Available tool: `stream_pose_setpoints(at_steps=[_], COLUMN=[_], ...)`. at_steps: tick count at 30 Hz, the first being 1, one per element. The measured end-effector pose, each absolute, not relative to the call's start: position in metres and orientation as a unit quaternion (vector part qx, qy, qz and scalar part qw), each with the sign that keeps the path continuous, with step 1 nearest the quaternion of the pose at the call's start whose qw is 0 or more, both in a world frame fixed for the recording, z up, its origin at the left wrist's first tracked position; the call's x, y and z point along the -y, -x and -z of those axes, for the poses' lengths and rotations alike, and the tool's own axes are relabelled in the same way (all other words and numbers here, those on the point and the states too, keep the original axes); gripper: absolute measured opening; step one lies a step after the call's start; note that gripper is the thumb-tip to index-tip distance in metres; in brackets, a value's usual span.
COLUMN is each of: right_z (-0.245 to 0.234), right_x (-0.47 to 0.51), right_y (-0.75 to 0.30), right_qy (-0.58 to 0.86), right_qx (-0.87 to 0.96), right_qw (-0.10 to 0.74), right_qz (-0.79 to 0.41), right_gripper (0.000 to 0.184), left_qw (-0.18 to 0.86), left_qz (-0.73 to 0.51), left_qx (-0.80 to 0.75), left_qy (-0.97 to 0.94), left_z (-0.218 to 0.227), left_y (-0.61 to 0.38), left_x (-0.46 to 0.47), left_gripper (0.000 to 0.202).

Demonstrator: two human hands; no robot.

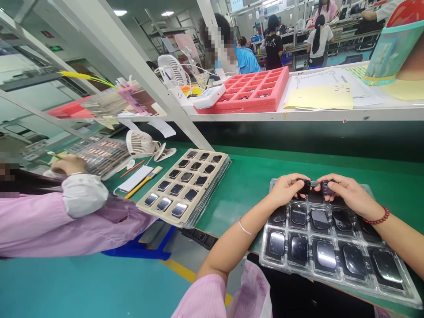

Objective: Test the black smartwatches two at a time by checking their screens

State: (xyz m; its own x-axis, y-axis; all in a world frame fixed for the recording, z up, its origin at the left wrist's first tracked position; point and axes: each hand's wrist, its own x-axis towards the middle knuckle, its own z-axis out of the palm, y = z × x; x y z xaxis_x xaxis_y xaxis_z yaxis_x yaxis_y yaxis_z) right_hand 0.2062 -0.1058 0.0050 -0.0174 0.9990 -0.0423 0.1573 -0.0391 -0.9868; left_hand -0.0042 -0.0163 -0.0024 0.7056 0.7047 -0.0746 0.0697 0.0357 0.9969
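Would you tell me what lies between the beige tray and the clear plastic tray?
Green bench mat and the person's left forearm, in the head view.

The held units (304, 186) look black, though fingers hide much of them. The bench mat (265, 176) is green, the foam tray (251, 90) salmon pink, the sleeve (198, 298) pale pink. The bracelet (377, 216) has dark red beads. The paper (319, 98) is yellow, the floor (82, 282) teal with a yellow stripe (179, 271).

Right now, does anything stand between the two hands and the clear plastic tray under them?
Nothing visible does. The left hand pinches a dark part, the right hand a second dark part, both directly above the top row of the clear plastic tray.
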Motion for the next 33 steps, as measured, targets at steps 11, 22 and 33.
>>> stream_pose_setpoints(at_steps=[11, 22, 33], right_z=[-0.001, -0.001, -0.001], right_x=[0.106, 0.106, 0.106], right_y=[-0.207, -0.206, -0.204], right_qy=[0.551, 0.551, 0.554], right_qx=[0.554, 0.569, 0.567], right_qw=[0.429, 0.421, 0.422], right_qz=[-0.454, -0.442, -0.44], right_gripper=[0.039, 0.045, 0.049], left_qw=[0.661, 0.648, 0.632], left_qz=[-0.247, -0.255, -0.26], left_qx=[-0.28, -0.289, -0.289], left_qy=[-0.65, -0.656, -0.671], left_z=[0.01, 0.014, 0.015], left_y=[0.002, 0.0, 0.0], left_x=[0.017, 0.016, 0.018], left_gripper=[0.029, 0.025, 0.026])
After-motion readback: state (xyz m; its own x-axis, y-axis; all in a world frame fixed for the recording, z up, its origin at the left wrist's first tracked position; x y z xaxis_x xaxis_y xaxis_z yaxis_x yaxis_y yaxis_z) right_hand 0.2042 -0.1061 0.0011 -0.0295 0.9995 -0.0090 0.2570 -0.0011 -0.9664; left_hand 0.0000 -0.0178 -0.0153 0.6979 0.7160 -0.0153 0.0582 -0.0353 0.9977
